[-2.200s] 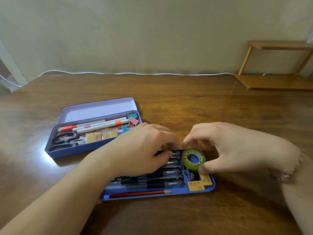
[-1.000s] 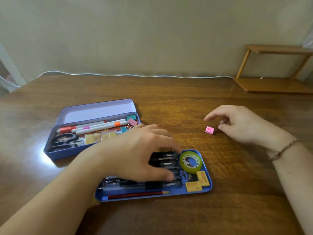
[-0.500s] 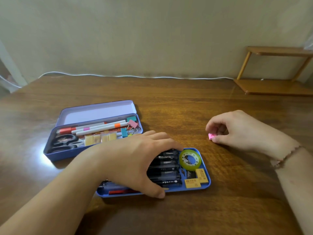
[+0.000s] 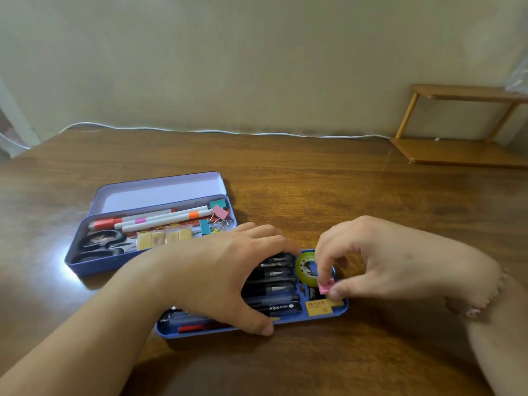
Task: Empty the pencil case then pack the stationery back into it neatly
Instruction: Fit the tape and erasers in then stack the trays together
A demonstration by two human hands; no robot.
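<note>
Pinching a small pink cube between thumb and forefinger, the right hand holds it over the tray's right end, beside the tape roll. The left hand lies spread across the black pens, steadying them. Lowering the cube into the gap near the 2 yellow erasers, without nudging the tape, would likely seat it neatly.
</note>
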